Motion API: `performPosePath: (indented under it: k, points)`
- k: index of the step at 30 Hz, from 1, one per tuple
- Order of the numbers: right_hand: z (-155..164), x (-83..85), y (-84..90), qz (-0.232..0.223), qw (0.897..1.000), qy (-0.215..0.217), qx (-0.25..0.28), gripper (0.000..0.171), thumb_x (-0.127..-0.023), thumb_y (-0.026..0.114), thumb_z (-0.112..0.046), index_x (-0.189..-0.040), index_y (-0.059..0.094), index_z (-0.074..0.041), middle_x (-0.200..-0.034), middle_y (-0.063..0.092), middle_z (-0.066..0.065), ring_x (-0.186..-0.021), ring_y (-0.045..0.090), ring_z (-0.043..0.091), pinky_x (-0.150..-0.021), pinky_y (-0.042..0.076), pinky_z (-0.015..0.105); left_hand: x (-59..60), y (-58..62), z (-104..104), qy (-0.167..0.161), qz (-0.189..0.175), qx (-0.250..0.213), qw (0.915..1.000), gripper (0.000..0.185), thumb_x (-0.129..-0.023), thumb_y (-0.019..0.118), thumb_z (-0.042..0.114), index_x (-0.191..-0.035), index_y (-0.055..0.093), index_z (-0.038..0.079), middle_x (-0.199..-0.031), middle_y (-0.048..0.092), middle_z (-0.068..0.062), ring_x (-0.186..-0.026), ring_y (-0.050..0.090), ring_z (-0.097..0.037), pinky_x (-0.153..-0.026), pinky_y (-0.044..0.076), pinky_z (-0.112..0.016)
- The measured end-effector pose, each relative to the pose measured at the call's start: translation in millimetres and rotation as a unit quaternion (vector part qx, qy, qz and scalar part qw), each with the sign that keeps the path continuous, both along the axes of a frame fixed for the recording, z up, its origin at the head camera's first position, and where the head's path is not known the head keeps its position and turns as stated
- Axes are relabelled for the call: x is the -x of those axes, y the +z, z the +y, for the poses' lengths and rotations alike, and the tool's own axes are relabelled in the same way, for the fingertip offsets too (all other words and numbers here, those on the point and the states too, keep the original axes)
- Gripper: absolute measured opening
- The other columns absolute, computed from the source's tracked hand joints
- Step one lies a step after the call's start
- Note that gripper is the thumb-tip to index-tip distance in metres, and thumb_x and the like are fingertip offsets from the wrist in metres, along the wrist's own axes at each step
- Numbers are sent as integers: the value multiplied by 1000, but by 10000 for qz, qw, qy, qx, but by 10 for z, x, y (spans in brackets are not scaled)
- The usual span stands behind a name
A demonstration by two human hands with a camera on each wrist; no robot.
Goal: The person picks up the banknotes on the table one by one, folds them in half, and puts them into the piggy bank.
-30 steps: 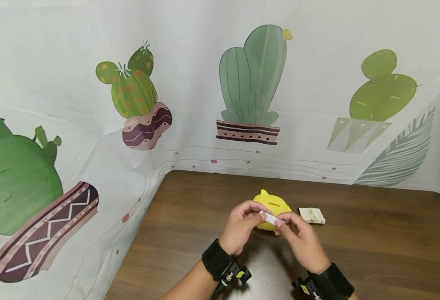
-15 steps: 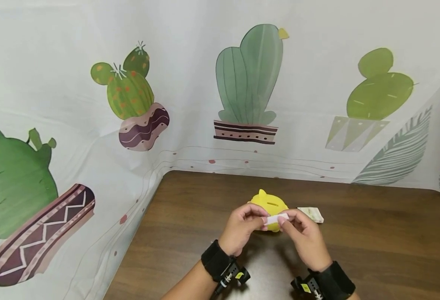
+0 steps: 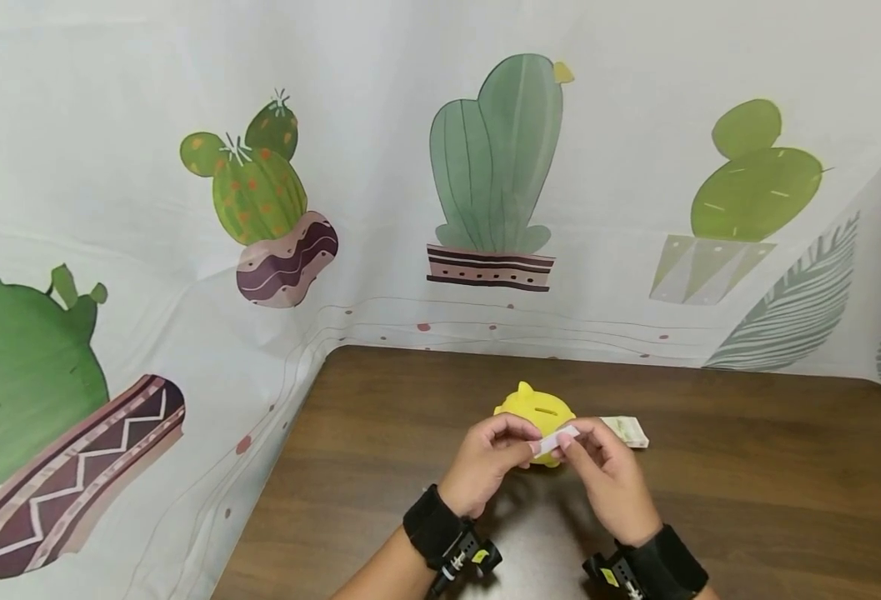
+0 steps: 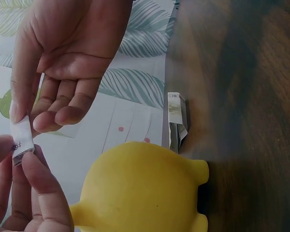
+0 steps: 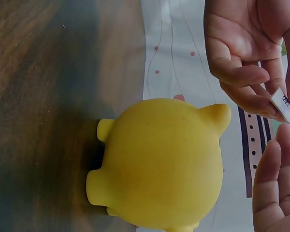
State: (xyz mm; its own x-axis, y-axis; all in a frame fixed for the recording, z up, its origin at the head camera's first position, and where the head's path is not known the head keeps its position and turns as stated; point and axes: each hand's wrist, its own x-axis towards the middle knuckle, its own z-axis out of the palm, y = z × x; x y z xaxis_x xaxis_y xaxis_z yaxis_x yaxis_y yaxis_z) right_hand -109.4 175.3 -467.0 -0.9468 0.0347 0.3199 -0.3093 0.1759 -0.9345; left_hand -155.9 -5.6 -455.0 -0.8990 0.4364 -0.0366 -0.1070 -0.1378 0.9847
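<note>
A small flat strip of folded white paper with dark print is stretched between my two hands. My left hand pinches its left end with thumb and fingers; its printed end shows in the left wrist view. My right hand pinches the other end, thumb on top. Just beyond and below the hands stands a yellow pig-shaped piggy bank, a slot in its back, partly covered by my fingers in the head view. Its rounded body and stubby feet show large in the right wrist view.
A folded pale paper bundle with greenish print lies on the brown wooden table, right of the piggy bank. A white cloth with cactus prints hangs behind and left of the table. Black wrist straps carry the cameras.
The white strip has turned between my fingers: its right end was lower than the left a second ago and is now higher. The piggy bank and paper bundle stay put.
</note>
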Motion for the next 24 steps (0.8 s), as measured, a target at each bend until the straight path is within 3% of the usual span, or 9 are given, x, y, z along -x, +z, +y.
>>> performPosePath:
  k: [11,15,19,24]
  points:
    - [-3,56,6,-54,9996,266,-48,9,-96,63,1,-104,59,2,-94,66,1,-85,67,6,-72,57,22,25,-20,-2,153,-47,-75,9998,22,-87,67,-2,-106,63,-14,-91,65,3,-78,60,-9,-74,54,-24]
    - [17,110,-6,1,10000,-33,-93,10,-97,63,0,-106,59,3,-95,65,-1,-85,66,4,-72,57,21,42,-27,-4,558,72,129,9983,18,-90,68,3,-105,67,-7,-96,65,2,-84,60,-9,-77,53,-24]
    - [66,200,-32,-39,9986,-530,-58,12,-96,64,-1,-107,60,3,-96,64,-4,-85,64,2,-73,56,17,56,-31,-10,1143,236,448,9921,13,-90,69,6,-102,71,0,-101,66,-1,-79,56,-11,-69,48,-22]
    - [118,300,-64,-97,9948,-991,-198,12,-95,66,0,-106,61,3,-97,64,-3,-84,63,1,-72,54,15,59,-40,-28,1219,352,624,9899,15,-90,69,6,-104,73,6,-111,63,-5,-79,54,-13,-65,45,-21]
